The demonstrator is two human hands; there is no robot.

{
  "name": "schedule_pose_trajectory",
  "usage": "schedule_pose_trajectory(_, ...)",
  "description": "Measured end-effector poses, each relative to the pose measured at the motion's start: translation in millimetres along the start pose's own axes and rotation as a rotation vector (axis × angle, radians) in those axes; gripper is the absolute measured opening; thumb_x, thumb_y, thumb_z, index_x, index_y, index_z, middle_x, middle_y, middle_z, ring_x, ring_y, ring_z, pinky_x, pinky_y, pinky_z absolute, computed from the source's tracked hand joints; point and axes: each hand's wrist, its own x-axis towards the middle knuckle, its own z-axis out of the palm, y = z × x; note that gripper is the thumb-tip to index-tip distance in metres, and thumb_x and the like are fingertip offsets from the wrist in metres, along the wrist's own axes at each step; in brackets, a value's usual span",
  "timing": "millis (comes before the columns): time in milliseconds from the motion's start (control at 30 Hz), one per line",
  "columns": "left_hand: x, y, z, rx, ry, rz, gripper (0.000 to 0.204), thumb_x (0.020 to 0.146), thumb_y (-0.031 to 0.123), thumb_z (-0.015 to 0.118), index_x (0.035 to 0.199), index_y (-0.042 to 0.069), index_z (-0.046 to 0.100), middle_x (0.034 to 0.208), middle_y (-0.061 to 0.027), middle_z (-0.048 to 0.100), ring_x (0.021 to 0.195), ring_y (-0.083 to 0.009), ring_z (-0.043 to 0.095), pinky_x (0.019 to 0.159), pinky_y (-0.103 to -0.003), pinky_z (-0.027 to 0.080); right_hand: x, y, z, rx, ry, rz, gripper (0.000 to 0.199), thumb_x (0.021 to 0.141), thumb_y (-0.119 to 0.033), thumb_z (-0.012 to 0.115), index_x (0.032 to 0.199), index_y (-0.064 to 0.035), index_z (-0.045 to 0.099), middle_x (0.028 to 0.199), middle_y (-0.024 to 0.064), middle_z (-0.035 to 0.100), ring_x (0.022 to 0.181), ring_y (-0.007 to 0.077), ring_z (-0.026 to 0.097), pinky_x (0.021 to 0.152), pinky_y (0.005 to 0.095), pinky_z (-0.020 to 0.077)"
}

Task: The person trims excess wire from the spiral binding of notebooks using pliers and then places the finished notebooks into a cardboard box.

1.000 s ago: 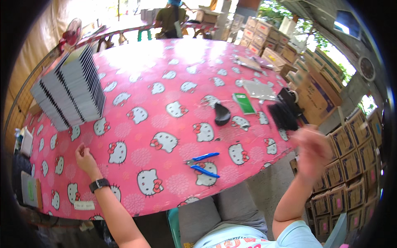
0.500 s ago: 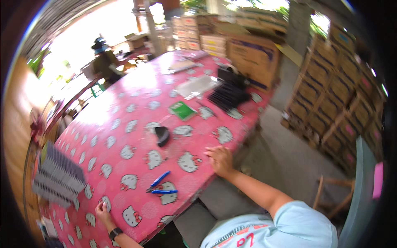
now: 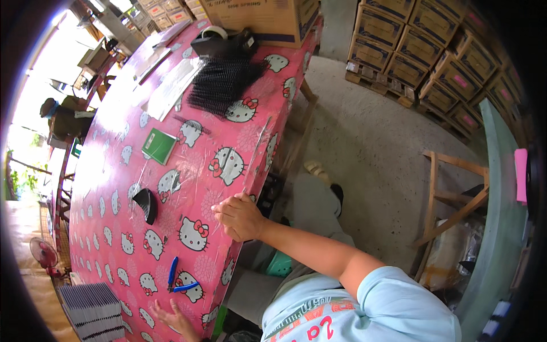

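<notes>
My right hand (image 3: 239,218) rests on the near edge of the pink table (image 3: 199,259), its fingers loosely bent on the cloth, with nothing visible in them. Low in the picture, my left hand (image 3: 174,320) is open, fingers apart, just above the tabletop. Blue-handled nippers (image 3: 181,283) lie between my hands, nearest the left one, with their handles spread. A stack of spiral-bound notebooks (image 3: 91,305) stands left of that hand. Farther up lie a curved black holder (image 3: 146,205) and a small green booklet (image 3: 159,146).
Black spiral binding coils (image 3: 219,85) are heaped near the far end, with one loose coil (image 3: 192,125) nearby. Behind them sit a tape dispenser (image 3: 222,43) and a large carton (image 3: 262,20). Stacked boxes (image 3: 427,48) stand on pallets at right, near a wooden stand (image 3: 436,196).
The view has swung right, so the table and its things appear shifted left. My left hand's fingers have spread; my right hand remains at the table edge.
</notes>
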Motion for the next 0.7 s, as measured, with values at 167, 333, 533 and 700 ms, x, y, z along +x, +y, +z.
schedule_pose_trajectory(167, -17.7, 44.0, 2.1, -0.131, -0.04, -0.116, 0.057, 0.095, 0.046, 0.043, 0.13, 0.001, 0.044, 0.141, -0.0194, 0.031, 0.134, -0.0329, 0.025, 0.107, -0.048, 0.019, 3.5, -0.3, -0.7, 0.009, 0.03, 0.01, 0.021, 0.073, -0.019, 0.05, 0.089, -0.0107, 0.061, 0.105, 0.0009, 0.062, 0.088, 0.015, 0.056, 0.079, 0.0343, 0.0345)
schedule_pose_trajectory(333, -40.4, 32.7, 5.9, 0.034, -0.018, -0.191, 0.055, 0.094, 0.043, 0.045, 0.13, 0.001, 0.045, 0.138, -0.0178, 0.038, 0.13, -0.0318, 0.031, 0.107, -0.044, 0.021, 2.8, -0.1, -7.4, -0.011, -0.093, 0.043, 0.024, 0.073, -0.023, 0.053, 0.093, -0.01, 0.06, 0.107, 0.0024, 0.06, 0.091, 0.0149, 0.054, 0.079, 0.0349, 0.0342)
schedule_pose_trajectory(533, -54.4, 60.3, 3.3, -0.027, 0.059, -0.352, 0.05, 0.093, 0.038, 0.049, 0.126, 0.001, 0.046, 0.132, -0.0187, 0.041, 0.125, -0.0324, 0.037, 0.105, -0.044, 0.026, 1.8, -0.3, -9.0, 0.049, -0.181, 0.001, 0.024, 0.079, -0.025, 0.052, 0.098, -0.0134, 0.061, 0.11, 0.0007, 0.059, 0.094, 0.0122, 0.053, 0.075, 0.033, 0.034)
schedule_pose_trajectory(700, -48.9, 65.3, 4.7, -0.034, 0.098, -0.357, 0.049, 0.092, 0.037, 0.049, 0.123, 0.0, 0.047, 0.128, -0.0191, 0.044, 0.121, -0.0329, 0.04, 0.104, -0.044, 0.029, 0.9, 16.7, -14.3, 0.065, -0.324, -0.249, 0.028, 0.081, -0.027, 0.049, 0.103, -0.013, 0.06, 0.118, 0.0018, 0.058, 0.101, 0.0138, 0.053, 0.075, 0.0292, 0.0359)
